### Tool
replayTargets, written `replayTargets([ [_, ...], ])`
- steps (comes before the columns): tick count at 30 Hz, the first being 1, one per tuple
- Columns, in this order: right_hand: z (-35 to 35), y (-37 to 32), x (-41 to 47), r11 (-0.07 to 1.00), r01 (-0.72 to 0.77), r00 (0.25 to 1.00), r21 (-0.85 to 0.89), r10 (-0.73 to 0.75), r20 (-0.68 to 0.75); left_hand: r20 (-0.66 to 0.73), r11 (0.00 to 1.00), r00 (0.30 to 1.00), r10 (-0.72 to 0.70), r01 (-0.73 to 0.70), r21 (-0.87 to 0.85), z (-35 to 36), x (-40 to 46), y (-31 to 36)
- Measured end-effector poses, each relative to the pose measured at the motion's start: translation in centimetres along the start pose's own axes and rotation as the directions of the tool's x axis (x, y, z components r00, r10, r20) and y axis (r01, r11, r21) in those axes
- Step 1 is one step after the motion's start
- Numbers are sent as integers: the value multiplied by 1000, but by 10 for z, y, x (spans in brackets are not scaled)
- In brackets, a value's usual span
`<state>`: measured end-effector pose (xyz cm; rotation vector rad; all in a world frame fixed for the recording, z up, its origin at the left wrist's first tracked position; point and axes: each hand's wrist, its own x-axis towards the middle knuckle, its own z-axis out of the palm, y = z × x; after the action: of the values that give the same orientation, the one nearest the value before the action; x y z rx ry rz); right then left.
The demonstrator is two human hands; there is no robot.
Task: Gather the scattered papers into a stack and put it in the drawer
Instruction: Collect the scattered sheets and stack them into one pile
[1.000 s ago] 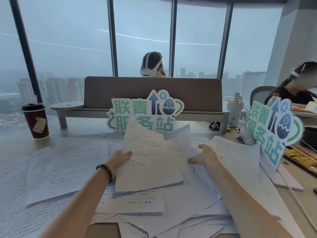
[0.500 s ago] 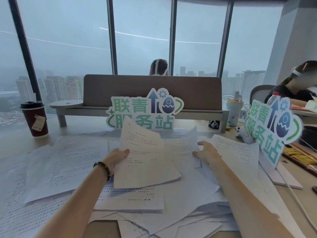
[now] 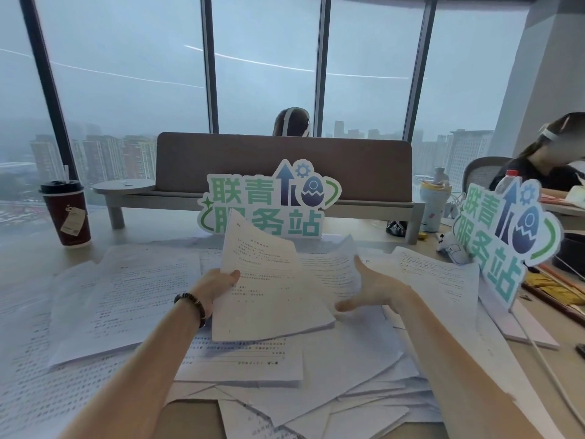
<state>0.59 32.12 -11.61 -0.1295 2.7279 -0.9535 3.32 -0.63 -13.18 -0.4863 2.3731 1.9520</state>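
Several printed white papers [image 3: 126, 293] lie scattered and overlapping across the desk [image 3: 28, 248]. My left hand [image 3: 215, 288], with a dark bead bracelet on the wrist, grips the left edge of a small stack of papers [image 3: 269, 293] tilted up above the pile. My right hand [image 3: 373, 289] hovers just right of that stack, fingers spread, blurred by motion, holding nothing. More sheets [image 3: 440, 280] lie to its right. No drawer is in view.
A green-lettered cardboard sign [image 3: 269, 201] stands behind the papers and a second sign [image 3: 506, 236] at the right. A dark red coffee cup [image 3: 66, 213] stands at the far left. A brown desk divider [image 3: 285, 166], a tumbler [image 3: 432, 204] and two seated people lie beyond.
My right hand has lifted off the papers on the right and swung toward the held stack, fingers now spread. My left hand still holds the stack in nearly the same place.
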Motion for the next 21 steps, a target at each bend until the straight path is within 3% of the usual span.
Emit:
replayTargets([
  [9, -1, -6, -10, 999, 30, 996, -45, -34, -88, 9, 1000, 1000, 8, -7, -16, 1, -2, 0],
  [16, -4, 0, 2, 992, -99, 974, 73, 112, -197, 6, 999, 1000, 25, -24, -27, 1, 0, 0],
  [21, 10, -4, 2, 999, -27, 986, 40, 33, -164, 6, 999, 1000, 25, -25, -32, 1, 0, -1],
])
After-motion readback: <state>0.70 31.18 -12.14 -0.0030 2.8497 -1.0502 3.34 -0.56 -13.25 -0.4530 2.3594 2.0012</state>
